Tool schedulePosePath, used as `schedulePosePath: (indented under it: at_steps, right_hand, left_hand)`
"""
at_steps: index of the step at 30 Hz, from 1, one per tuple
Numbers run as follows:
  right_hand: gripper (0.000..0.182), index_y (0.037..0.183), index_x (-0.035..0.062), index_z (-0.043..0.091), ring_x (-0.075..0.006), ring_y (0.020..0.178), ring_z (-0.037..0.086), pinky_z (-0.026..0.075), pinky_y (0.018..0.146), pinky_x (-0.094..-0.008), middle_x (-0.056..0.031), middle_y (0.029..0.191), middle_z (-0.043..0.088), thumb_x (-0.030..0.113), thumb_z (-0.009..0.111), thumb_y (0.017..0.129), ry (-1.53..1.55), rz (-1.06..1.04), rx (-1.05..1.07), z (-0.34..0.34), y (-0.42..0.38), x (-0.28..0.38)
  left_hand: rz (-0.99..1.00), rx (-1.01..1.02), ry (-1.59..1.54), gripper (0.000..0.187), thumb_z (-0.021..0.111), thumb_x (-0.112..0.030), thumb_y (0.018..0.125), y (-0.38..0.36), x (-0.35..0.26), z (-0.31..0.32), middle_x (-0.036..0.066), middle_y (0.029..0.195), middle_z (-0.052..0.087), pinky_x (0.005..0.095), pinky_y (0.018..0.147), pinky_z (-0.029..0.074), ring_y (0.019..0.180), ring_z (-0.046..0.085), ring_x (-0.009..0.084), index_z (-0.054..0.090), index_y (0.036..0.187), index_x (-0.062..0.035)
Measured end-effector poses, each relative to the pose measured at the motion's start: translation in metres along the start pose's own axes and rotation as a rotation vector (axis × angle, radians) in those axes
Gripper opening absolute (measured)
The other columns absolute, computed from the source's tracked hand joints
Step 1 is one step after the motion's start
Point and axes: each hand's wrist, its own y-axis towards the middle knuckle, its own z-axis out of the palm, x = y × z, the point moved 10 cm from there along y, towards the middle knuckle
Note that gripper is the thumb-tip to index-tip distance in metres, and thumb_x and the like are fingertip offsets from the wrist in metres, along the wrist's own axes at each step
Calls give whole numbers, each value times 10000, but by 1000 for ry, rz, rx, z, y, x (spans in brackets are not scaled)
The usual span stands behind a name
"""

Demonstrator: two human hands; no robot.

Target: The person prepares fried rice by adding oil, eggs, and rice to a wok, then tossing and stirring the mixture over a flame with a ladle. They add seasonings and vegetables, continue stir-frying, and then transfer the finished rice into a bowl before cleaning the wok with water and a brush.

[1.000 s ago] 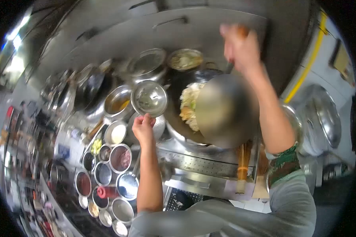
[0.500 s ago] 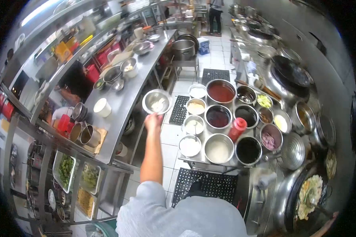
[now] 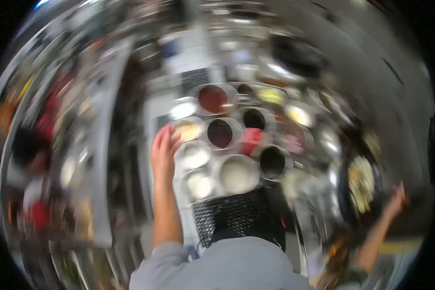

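My left hand (image 3: 164,146) reaches forward at the left side of a group of metal pots. Its fingertips are at the rim of a pot of pale yellow, minced-looking food (image 3: 188,130). Motion smears the fingers, so I cannot make out whether they touch the rim or grip anything. Just nearer are two pots with white contents, a small one (image 3: 195,155) and another (image 3: 199,186). A wider pot of cloudy pale liquid (image 3: 237,174) stands to their right. Beyond are a pot of red sauce (image 3: 212,99) and a dark red one (image 3: 220,134). My right hand is out of view.
A red squeeze bottle (image 3: 251,140) stands among the pots beside a black-filled pot (image 3: 272,162). At the right, another person's hand (image 3: 397,199) is near a wok of yellowish food (image 3: 362,183). A black perforated mat (image 3: 227,215) covers the floor. A steel counter (image 3: 112,125) runs along the left.
My view has swung, smearing everything. My left hand has gone from holding a metal bowl over the aisle to the pots' left edge; that bowl no longer shows. More of the other person's arm shows.
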Motion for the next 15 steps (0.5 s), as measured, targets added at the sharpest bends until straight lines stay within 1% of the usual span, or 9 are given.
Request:
schedulePosePath:
  at_steps: [1, 3, 4, 5, 7, 8, 9, 12, 15]
  right_hand:
    - [370, 1287, 54, 638, -208, 1141, 586, 499, 921, -368, -109, 1193, 671, 238, 548, 979, 205, -124, -66, 10, -21, 42]
    - [213, 1073, 48, 725, -125, 725, 576, 474, 629, -270, -8, 810, 622, 191, 624, 951, 72, -228, -280, 5, -31, 109]
    - [161, 796, 89, 674, -96, 533, 493, 401, 506, -265, 33, 641, 536, 198, 690, 914, 336, -171, -326, 9, -36, 137]
    - [266, 700, 145, 554, -66, 438, 383, 292, 425, -264, 54, 536, 435, 194, 712, 909, 452, -219, -273, 17, -40, 167]
    - [238, 727, 114, 572, -80, 402, 389, 314, 392, -269, 33, 524, 437, 199, 715, 896, 362, -212, -278, 15, -41, 178]
    - [236, 739, 107, 569, -86, 394, 387, 324, 386, -272, 30, 521, 433, 208, 714, 895, 380, -174, -241, 26, -38, 167]
    - [235, 752, 99, 567, -91, 387, 385, 335, 379, -275, 26, 518, 429, 216, 713, 894, 406, -131, -190, 38, -35, 145]
    - [318, 699, 113, 499, -110, 413, 438, 350, 423, -283, 26, 523, 452, 260, 701, 896, 288, -115, -37, 41, 21, 102]
    - [315, 697, 120, 487, -103, 397, 398, 322, 408, -283, 38, 515, 414, 238, 689, 908, 383, -55, -123, -17, 42, 130]
  left_hand:
    - [-27, 171, 106, 388, 583, -253, 997, -26, 25, 67, 111, 1261, 617, 290, 855, 516, 1049, 640, 193, 580, 1279, 13]
    - [-159, 649, 239, 318, 589, -199, 985, -94, 98, 179, 78, 1165, 642, 291, 898, 502, 1032, 625, 158, 630, 1214, 18]
    - [-201, 793, 256, 289, 612, -128, 966, -140, 109, 234, 71, 1143, 652, 292, 924, 492, 1018, 623, 145, 629, 1214, 20]
    - [-229, 952, 287, 292, 638, -70, 939, -182, 130, 273, 78, 1132, 660, 300, 929, 494, 1030, 632, 148, 625, 1215, 24]
    - [-70, 1229, 390, 286, 676, -96, 909, -256, 143, 341, 138, 1184, 668, 327, 884, 521, 1081, 645, 226, 652, 1178, -3]
    - [155, 1328, 427, 301, 707, -128, 883, -288, 136, 376, 168, 1202, 659, 354, 904, 510, 1107, 637, 290, 664, 1159, -16]
    - [247, 1408, 421, 323, 728, -153, 863, -319, 134, 405, 180, 1197, 656, 381, 948, 485, 1121, 618, 340, 668, 1152, -22]
    - [641, 1473, 506, 369, 742, -212, 851, -382, 158, 480, 172, 1269, 614, 438, 1001, 447, 1162, 572, 358, 671, 1182, -63]
    - [861, 1471, 557, 383, 724, -242, 849, -420, 189, 533, 179, 1269, 589, 408, 981, 437, 1179, 534, 360, 666, 1155, -20]
